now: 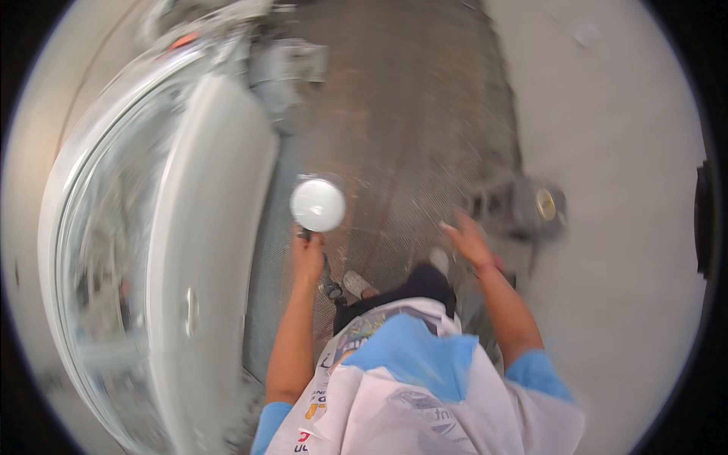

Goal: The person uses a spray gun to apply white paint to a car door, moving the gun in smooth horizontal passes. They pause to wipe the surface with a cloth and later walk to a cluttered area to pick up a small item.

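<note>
My left hand (308, 262) is closed around the dark handle of a spray gun, whose round cup with a white lid (318, 205) faces up. A dark hose with a small round fitting (331, 289) hangs just below that hand. The gun is beside a white car's door (216, 205), apart from it. My right hand (470, 241) is out to the right with fingers stretched and nothing in it, slightly smeared by motion. Near its fingertips stands a dark grey object with a yellow ring (546, 203), too blurred to name.
The car's side windows (114, 250) curve along the left, with a door handle (190, 311) below. Crumpled, pale sheeting (292, 72) covers the car's far end. A brown, grated floor strip (402, 114) runs ahead, and a pale wall or floor surface (614, 250) lies right.
</note>
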A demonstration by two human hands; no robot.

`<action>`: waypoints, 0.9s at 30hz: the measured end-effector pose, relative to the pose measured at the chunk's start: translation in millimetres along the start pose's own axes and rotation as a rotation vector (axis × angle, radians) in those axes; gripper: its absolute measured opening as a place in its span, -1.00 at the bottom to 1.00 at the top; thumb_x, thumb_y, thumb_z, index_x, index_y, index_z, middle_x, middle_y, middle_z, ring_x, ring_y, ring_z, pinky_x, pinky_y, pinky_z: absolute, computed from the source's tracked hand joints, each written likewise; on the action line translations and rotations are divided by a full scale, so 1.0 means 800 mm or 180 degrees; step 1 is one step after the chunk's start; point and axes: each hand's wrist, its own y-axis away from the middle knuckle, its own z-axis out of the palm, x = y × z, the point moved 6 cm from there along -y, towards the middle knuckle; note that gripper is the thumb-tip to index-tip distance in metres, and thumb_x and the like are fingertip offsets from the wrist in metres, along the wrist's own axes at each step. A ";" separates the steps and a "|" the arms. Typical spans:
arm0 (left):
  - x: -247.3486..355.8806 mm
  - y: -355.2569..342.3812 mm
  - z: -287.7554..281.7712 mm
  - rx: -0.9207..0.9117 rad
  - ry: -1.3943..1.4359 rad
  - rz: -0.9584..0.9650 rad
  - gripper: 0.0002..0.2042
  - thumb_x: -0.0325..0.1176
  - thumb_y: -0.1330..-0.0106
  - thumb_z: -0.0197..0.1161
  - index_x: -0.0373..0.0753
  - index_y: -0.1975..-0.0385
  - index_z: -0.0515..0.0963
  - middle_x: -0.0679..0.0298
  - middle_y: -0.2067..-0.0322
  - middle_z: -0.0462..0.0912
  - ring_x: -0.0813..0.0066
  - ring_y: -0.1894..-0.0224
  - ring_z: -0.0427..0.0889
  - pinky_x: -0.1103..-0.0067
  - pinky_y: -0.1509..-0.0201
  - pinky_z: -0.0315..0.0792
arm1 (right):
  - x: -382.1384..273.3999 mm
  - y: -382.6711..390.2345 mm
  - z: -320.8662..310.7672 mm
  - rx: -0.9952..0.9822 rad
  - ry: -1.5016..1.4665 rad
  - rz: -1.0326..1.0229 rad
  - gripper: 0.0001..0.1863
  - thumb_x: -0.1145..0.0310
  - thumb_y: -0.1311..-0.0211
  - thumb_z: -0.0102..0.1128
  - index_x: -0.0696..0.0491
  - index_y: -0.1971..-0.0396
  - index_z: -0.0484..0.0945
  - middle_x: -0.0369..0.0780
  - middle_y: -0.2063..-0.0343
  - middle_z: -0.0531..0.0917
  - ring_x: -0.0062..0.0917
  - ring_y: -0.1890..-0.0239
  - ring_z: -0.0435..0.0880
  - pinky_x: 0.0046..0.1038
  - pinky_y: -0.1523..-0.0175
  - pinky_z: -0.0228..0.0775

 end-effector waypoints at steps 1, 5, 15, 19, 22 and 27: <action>0.009 0.008 0.003 0.0140 -0.0014 -0.0021 -0.84 -0.32 -0.60 0.17 -0.27 0.03 0.51 0.38 0.32 0.60 0.58 0.26 0.53 0.52 0.17 0.42 | 0.070 -0.010 -0.037 0.0119 0.0270 0.0198 -0.17 0.01 -0.48 0.31 0.26 -0.52 0.31 0.14 -0.50 0.40 -0.03 -0.57 0.32 -0.18 -0.63 0.12; 0.022 0.061 0.018 0.0708 0.0577 0.0008 -0.69 -0.51 -0.53 0.18 -0.29 -0.21 0.41 0.37 0.23 0.59 0.62 0.20 0.56 0.56 0.13 0.46 | 0.336 -0.038 -0.179 0.0466 0.1385 0.1322 -0.08 -0.06 -0.51 0.26 0.32 -0.56 0.18 0.27 -0.50 0.30 0.13 -0.58 0.23 -0.04 -0.67 0.01; 0.000 0.294 0.098 0.0807 -0.1542 -0.0389 -0.68 -0.60 -0.51 0.17 -0.32 -0.21 0.40 0.21 0.12 0.66 0.45 0.10 0.63 0.44 0.01 0.54 | 0.623 -0.117 -0.274 -0.0043 0.1661 0.1031 -0.15 0.51 -0.29 0.38 0.22 -0.56 0.21 0.22 -0.54 0.20 0.10 -0.58 0.22 -0.11 -0.67 0.09; -0.041 0.383 0.127 0.1106 -0.0819 -0.1416 -0.67 -0.60 -0.52 0.14 -0.30 -0.23 0.38 0.27 0.21 0.62 0.53 0.21 0.56 0.47 0.14 0.50 | 0.627 -0.121 -0.281 0.0320 0.1755 0.0903 -0.32 0.53 -0.32 0.32 0.22 -0.44 0.36 0.17 -0.41 0.35 0.07 -0.48 0.37 -0.08 -0.55 0.28; -0.067 0.434 0.146 0.1357 -0.0405 -0.1622 -0.71 -0.59 -0.53 0.12 -0.28 -0.20 0.40 0.33 0.33 0.57 0.60 0.34 0.48 0.50 0.29 0.43 | 0.622 -0.132 -0.293 0.0414 0.1889 0.0793 -0.47 0.46 -0.41 0.24 0.24 -0.34 0.44 0.14 -0.28 0.48 0.04 -0.36 0.50 -0.04 -0.43 0.40; -0.100 0.503 0.169 0.1264 -0.0421 -0.2296 -0.90 -0.47 -0.56 0.21 -0.34 0.10 0.62 0.40 0.54 0.50 0.60 0.49 0.44 0.49 0.41 0.38 | 0.553 -0.157 -0.284 0.0361 0.3221 0.0077 -0.64 0.36 -0.53 0.08 0.21 -0.19 0.55 0.10 -0.04 0.66 0.06 -0.12 0.65 0.01 -0.23 0.46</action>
